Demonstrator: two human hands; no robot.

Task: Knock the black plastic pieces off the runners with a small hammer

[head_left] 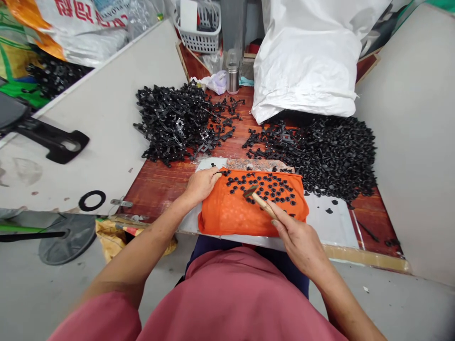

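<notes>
My right hand (298,239) is closed round the pale wooden handle of a small hammer (263,203). The hammer's dark head is over the black round caps (272,185) standing in rough rows on an orange cloth-covered pad (245,219). At the pad's far left corner, my left hand (202,184) pinches a small black plastic part (223,172); its shape is partly hidden by the fingers. Pale dots show through the nearer half of the cloth.
A heap of black linked parts (170,123) lies at the left, and a pile of black caps (337,156) at the right. Behind stand a white sack (305,66), a steel bottle (232,78) and a grey basket (202,41). Pale panels (412,142) flank the red-brown table (156,184).
</notes>
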